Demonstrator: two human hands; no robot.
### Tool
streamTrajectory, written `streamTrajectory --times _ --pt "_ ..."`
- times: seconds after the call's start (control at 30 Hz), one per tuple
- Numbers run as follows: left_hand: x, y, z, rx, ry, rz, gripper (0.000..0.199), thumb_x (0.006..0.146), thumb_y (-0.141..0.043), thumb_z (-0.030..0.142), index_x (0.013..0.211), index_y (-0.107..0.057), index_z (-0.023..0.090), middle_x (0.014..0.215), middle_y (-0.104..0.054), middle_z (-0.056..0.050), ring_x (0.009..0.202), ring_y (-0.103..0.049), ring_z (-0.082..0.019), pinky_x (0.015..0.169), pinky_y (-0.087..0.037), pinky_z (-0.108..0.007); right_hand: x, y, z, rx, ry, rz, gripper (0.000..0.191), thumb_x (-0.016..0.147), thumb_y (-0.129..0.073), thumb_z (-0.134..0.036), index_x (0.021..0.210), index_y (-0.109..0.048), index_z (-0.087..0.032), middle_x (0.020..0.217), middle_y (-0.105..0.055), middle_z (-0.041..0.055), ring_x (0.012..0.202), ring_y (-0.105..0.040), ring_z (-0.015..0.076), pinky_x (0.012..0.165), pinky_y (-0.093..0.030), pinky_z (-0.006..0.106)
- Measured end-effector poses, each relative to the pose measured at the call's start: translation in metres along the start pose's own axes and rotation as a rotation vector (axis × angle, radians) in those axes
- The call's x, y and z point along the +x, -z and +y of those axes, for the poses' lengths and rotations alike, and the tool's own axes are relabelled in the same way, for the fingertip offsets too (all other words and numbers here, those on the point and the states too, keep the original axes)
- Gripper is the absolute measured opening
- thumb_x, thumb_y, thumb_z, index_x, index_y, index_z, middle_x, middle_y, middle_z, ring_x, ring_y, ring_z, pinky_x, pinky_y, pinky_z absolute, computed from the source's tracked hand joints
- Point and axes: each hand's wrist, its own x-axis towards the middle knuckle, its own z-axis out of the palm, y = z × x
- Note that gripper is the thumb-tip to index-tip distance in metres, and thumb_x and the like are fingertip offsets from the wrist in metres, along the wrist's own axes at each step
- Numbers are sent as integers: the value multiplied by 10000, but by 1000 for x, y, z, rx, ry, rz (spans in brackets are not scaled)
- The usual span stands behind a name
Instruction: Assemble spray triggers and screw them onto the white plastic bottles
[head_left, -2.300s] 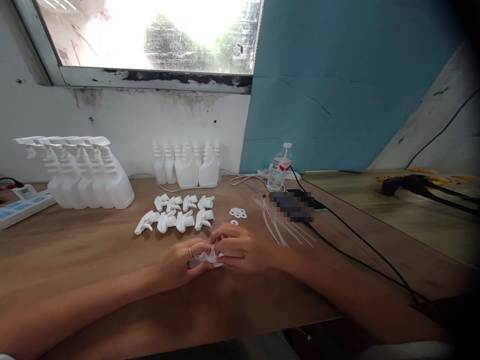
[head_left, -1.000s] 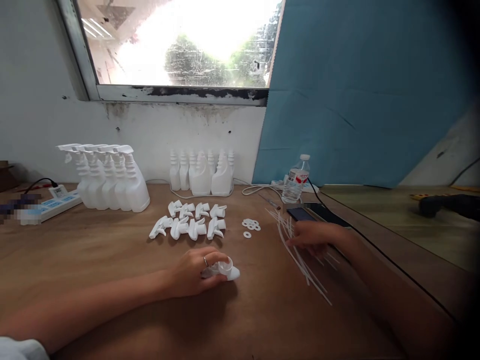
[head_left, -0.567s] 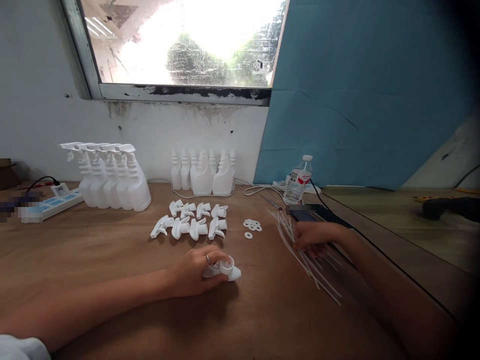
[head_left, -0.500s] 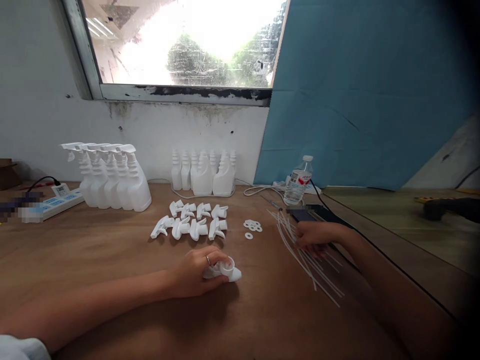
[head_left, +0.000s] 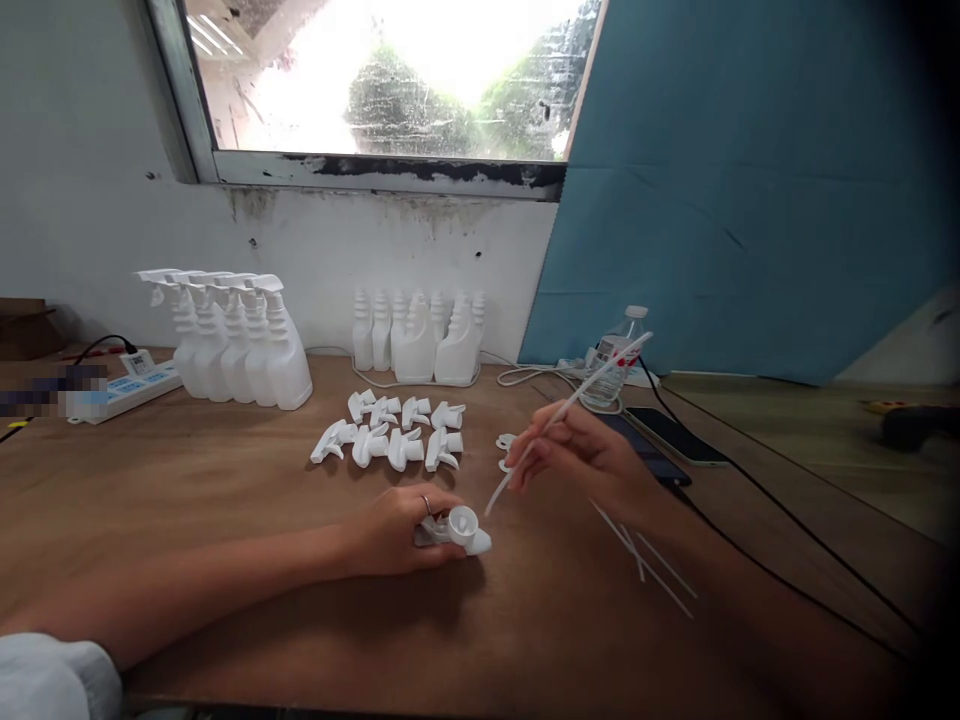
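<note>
Left hand [head_left: 401,531] on spray head [head_left: 463,526], right hand [head_left: 579,452] on thin tube [head_left: 600,376], parts apart

Left: fingers were curled in around the spray head, thumb at the near side, ring on one finger. Spray head sat low over the table [head_left: 315,640], front centre, round cup opening up, rounded end out to the right. Could not tell if it touched the wood

Right: fingertips were pinched shut on the thin tube, somewhere below its middle. Tube ran tilted, top end up across the view of the water bottle [head_left: 616,378], lower end bent down just beside the spray head, not touching it

Around: eight loose trigger heads [head_left: 406,449] lay in two rows behind the left hand. Flat washers [head_left: 505,441] lay right of those, partly hidden by the right hand, so no count. A few spare tubes [head_left: 658,576] lay crossed beside and under the right forearm

Back of table: row of bottles with triggers on [head_left: 287,370] stood at left, open-necked bottles [head_left: 414,348] stood in the middle by the wall, white cable [head_left: 525,372] ran past them. Power strip [head_left: 131,392] was far left, dark phone [head_left: 677,436] lay right of the right hand
</note>
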Motion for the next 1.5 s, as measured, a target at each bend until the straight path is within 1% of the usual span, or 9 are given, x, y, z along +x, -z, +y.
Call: streamTrajectory --times 0.13,0.4,0.57,0.7,0.87,1.03,1.1,1.27,1.5 --pt "-1 0 -1 9 -9 -9 380 836 -601 417 1130 -605 177 973 -663 -52 854 -610 -163 762 -469 -247 -5 -19 5 6 112 -23 84 943 -511 -257 965 -443 -214 917 -672 49 758 -686 162 711 -574 360" --pt "-1 1 3 25 12 -16 382 832 -610 407 1139 -608 179 974 -665 -54 839 -617 -158 759 -478 -241 -5 -21 6 -4 134 -63 56 952 -486 -219 956 -431 -212 916 -665 53 755 -678 153 707 -566 352" --pt "-1 1 2 31 -16 -11 359 844 -600 403 1128 -610 183 941 -653 -42 811 -609 -148 733 -471 -231 -8 -21 9 4 124 -83 40 961 -465 -218 998 -452 -210 937 -648 52 786 -669 151 735 -554 350" --pt "-2 1 2 44 -27 -13 359 850 -593 397 1134 -615 178 925 -641 -37 799 -610 -147 726 -471 -229 -7 -22 18 -66 61 -114 114 934 -525 -260 1015 -548 -183 935 -611 54 807 -657 148 766 -540 321" --pt "-2 0 2 37 -21 -1 382 840 -607 346 1196 -600 208 964 -646 -31 812 -613 -145 761 -479 -230 -2 -25 27 -260 26 -195 230 922 -529 -322 885 -667 -142 847 -600 60 691 -594 122 650 -510 258" --pt "-2 -1 -1 43 -4 -27 404 833 -608 383 1189 -607 194 964 -656 -53 836 -623 -163 764 -489 -245 0 -29 26 -337 57 -238 181 907 -554 -276 912 -683 -150 924 -659 79 855 -630 162 772 -507 285" --pt "-2 -2 -2 38 -10 -30 416 834 -608 387 1200 -603 189 968 -656 -59 848 -624 -164 768 -487 -245 -1 -31 27 -365 61 -240 170 902 -558 -264 904 -692 -160 935 -674 77 877 -636 169 801 -501 294" --pt "-3 -2 -2 43 -3 -16 425 829 -616 393 1209 -599 203 965 -658 -54 824 -623 -159 759 -486 -244 -2 -31 29 -322 -4 -151 177 901 -538 -273 873 -677 -168 862 -672 60 778 -639 165 696 -514 281" --pt "-2 -2 -1 48 -9 -12 396 834 -606 395 1180 -609 201 959 -658 -50 812 -620 -155 751 -485 -241 -5 -29 29 -454 31 -189 196 941 -471 -258 891 -639 -168 877 -668 52 791 -619 151 725 -491 285"
